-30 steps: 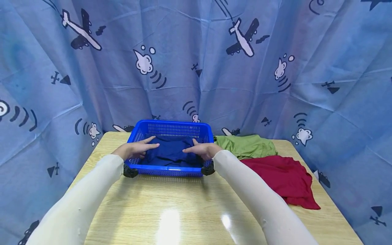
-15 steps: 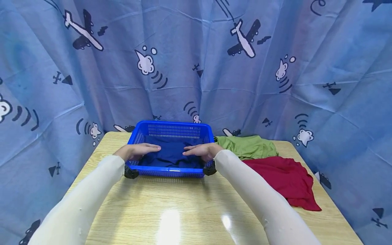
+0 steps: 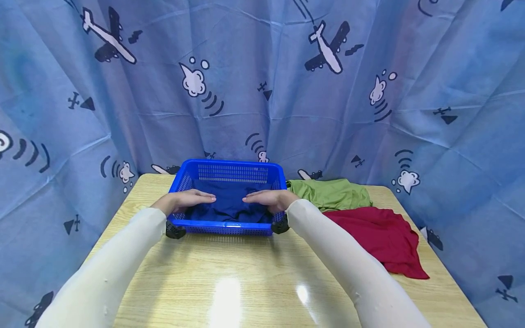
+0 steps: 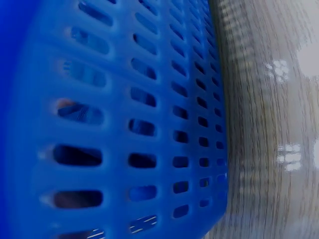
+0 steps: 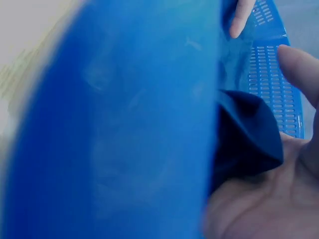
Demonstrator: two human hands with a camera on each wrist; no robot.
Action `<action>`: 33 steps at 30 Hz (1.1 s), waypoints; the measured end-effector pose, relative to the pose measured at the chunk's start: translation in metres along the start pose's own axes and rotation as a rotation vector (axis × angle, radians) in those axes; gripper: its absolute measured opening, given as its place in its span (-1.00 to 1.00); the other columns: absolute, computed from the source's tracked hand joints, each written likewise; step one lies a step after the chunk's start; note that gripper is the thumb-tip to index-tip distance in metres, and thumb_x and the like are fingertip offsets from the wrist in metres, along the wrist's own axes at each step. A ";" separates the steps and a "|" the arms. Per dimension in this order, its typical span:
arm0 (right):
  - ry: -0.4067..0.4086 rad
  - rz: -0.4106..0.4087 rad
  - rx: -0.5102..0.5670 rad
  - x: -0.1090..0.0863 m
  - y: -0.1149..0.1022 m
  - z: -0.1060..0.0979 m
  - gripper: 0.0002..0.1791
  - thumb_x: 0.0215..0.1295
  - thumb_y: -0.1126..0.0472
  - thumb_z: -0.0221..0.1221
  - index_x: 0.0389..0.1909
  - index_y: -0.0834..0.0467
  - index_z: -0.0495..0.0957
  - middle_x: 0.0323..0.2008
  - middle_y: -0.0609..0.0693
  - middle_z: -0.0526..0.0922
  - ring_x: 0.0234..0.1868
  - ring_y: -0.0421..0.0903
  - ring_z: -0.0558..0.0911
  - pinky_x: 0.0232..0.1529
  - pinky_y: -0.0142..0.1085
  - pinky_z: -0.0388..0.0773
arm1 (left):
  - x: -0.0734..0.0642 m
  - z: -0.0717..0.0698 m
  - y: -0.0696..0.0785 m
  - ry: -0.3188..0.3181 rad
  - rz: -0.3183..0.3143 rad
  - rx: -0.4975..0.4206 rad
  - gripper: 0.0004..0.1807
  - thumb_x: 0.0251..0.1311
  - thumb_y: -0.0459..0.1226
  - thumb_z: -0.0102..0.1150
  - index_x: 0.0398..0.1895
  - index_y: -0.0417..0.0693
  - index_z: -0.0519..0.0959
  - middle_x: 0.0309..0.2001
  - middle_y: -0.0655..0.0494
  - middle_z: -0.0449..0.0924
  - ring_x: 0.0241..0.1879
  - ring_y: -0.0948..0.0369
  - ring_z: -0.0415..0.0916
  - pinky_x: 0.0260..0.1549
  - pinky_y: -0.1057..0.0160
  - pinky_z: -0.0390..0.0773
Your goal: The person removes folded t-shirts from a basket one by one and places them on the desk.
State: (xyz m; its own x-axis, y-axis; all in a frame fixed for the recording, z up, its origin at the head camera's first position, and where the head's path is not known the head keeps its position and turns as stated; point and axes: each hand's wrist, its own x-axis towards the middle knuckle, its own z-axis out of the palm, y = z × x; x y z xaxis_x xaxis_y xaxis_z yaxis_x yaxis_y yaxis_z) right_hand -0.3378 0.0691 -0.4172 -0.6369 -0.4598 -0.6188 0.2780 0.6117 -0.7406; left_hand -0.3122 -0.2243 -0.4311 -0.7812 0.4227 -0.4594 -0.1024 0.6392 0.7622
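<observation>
A blue plastic basket [image 3: 231, 225] with slotted walls holds a crumpled navy cloth [image 3: 229, 202]. My left hand [image 3: 189, 199] reaches over the basket's left side, thumb pointing inward above the cloth; its lower fingers are hidden. Across from it, my right hand [image 3: 270, 199] reaches in from the right side. In the right wrist view, a fold of the dark cloth [image 5: 254, 132] lies against the palm [image 5: 264, 204], while the thumb [image 5: 299, 72] stands apart from it. The basket's wall [image 4: 117, 94] fills most of the left wrist view and hides that hand's fingers.
To the basket's right lie a green cloth [image 3: 332, 195] and, nearer, a red cloth [image 3: 381, 239]. All stand on a wood-patterned table [image 3: 197, 278]. A blue airplane-print curtain [image 3: 234, 91] hangs behind and along both sides.
The spread thumbs and fingers of both hands have come together and lowered toward the navy cloth. The cloth's folds have shifted slightly; the basket stays put.
</observation>
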 end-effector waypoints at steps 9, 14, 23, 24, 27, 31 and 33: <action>0.039 -0.044 0.029 -0.003 0.000 0.000 -0.16 0.44 -0.04 0.17 0.62 0.03 0.03 0.66 0.12 -0.14 0.67 0.10 -0.14 0.62 0.12 -0.15 | -0.004 0.000 0.003 0.026 -0.026 -0.041 -0.20 0.44 0.07 0.06 0.60 -0.05 0.12 0.62 -0.27 -0.13 0.61 -0.27 -0.22 0.50 -0.35 -0.05; 0.058 -0.070 0.045 -0.008 -0.002 -0.001 -0.12 0.38 0.11 0.27 0.62 -0.02 0.05 0.64 0.13 -0.07 0.60 0.12 0.13 0.57 0.10 0.10 | -0.008 -0.002 0.003 0.092 -0.029 -0.043 -0.21 0.40 0.01 0.15 0.59 -0.03 0.15 0.63 -0.29 -0.17 0.59 -0.32 -0.19 0.47 -0.40 -0.04; 0.125 -0.110 0.060 -0.019 -0.008 -0.007 -0.10 0.30 0.28 0.33 0.59 -0.09 0.13 0.63 0.11 -0.06 0.55 0.14 0.22 0.52 0.10 0.23 | -0.017 -0.010 0.011 0.174 0.065 -0.027 -0.21 0.32 -0.17 0.27 0.56 -0.11 0.21 0.62 -0.34 -0.30 0.61 -0.26 -0.36 0.53 -0.30 -0.15; 0.129 -0.116 0.058 -0.021 -0.010 -0.008 -0.10 0.30 0.27 0.33 0.59 -0.10 0.13 0.63 0.10 -0.07 0.56 0.14 0.20 0.52 0.11 0.21 | -0.018 -0.011 0.012 0.178 0.072 -0.031 -0.21 0.32 -0.19 0.27 0.56 -0.11 0.20 0.62 -0.35 -0.32 0.61 -0.25 -0.40 0.53 -0.30 -0.16; 0.130 -0.136 0.061 -0.025 -0.013 -0.011 -0.08 0.30 0.27 0.33 0.60 -0.12 0.11 0.63 0.08 -0.08 0.56 0.12 0.20 0.53 0.11 0.19 | -0.022 -0.014 0.014 0.180 0.082 -0.056 -0.21 0.32 -0.24 0.26 0.58 -0.09 0.18 0.63 -0.33 -0.36 0.61 -0.24 -0.39 0.54 -0.27 -0.10; 0.129 -0.164 0.063 -0.031 -0.014 -0.014 -0.07 0.32 0.28 0.32 0.61 -0.14 0.08 0.63 0.08 -0.09 0.54 0.11 0.23 0.51 0.08 0.24 | -0.025 -0.017 0.014 0.182 0.102 -0.081 -0.21 0.33 -0.27 0.24 0.59 -0.03 0.16 0.63 -0.31 -0.37 0.60 -0.23 -0.28 0.51 -0.24 0.07; 0.130 -0.177 0.056 -0.035 -0.015 -0.015 -0.08 0.33 0.27 0.31 0.61 -0.15 0.07 0.63 0.08 -0.10 0.53 0.11 0.24 0.50 0.08 0.26 | -0.027 -0.017 0.014 0.185 0.116 -0.093 -0.20 0.33 -0.29 0.24 0.60 -0.01 0.15 0.62 -0.31 -0.36 0.60 -0.22 -0.24 0.49 -0.23 0.11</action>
State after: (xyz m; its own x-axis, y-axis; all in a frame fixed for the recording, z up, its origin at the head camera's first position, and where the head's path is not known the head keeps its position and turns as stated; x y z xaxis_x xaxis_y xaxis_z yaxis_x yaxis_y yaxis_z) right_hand -0.3306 0.0857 -0.3810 -0.7655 -0.4677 -0.4420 0.1911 0.4907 -0.8501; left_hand -0.3033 -0.2379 -0.4005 -0.8896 0.3594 -0.2818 -0.0552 0.5279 0.8475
